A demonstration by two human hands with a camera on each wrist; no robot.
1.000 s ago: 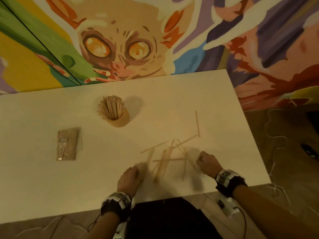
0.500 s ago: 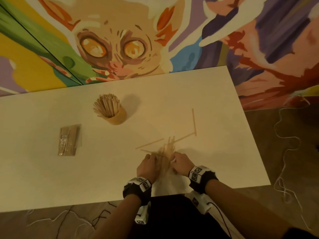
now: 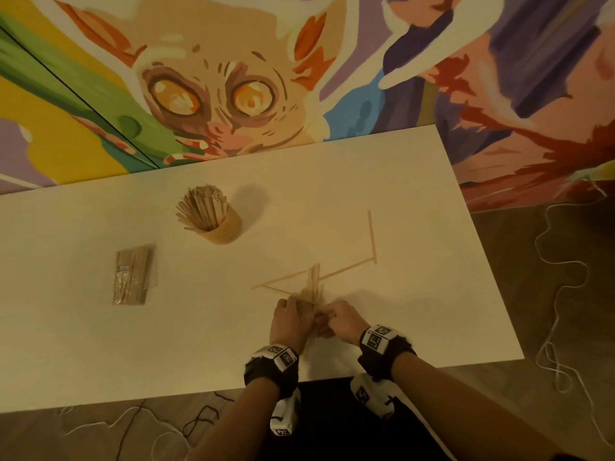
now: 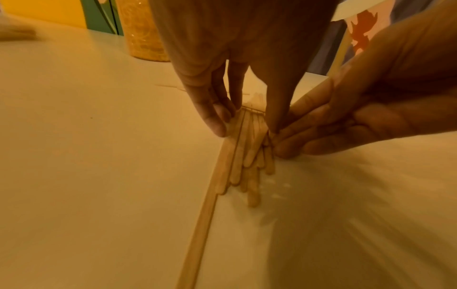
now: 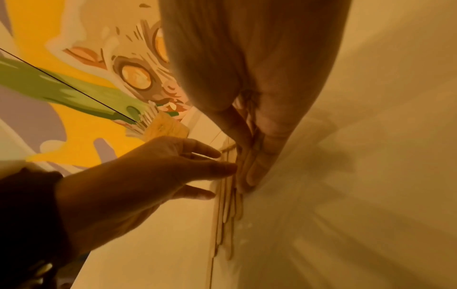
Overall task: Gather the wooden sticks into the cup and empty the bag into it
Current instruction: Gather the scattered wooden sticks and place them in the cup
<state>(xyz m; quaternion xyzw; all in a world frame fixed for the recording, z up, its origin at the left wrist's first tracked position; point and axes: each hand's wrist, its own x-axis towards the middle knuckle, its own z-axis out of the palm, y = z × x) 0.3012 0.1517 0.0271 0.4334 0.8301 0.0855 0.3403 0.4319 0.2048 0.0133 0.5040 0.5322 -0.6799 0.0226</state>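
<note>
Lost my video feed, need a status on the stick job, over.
Left hand and right hand press a bundle of sticks together on the table. Four strays beyond. Cup part-filled, bag untouched. Nothing blocking.

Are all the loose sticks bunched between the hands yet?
No, several loose sticks lie apart on the table, beyond the bundle.

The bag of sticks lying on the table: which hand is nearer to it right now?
Left. The left hand presses the gathered bundle of sticks on the side facing the bag, well apart from it. The right hand is on the bundle's far side.
</note>
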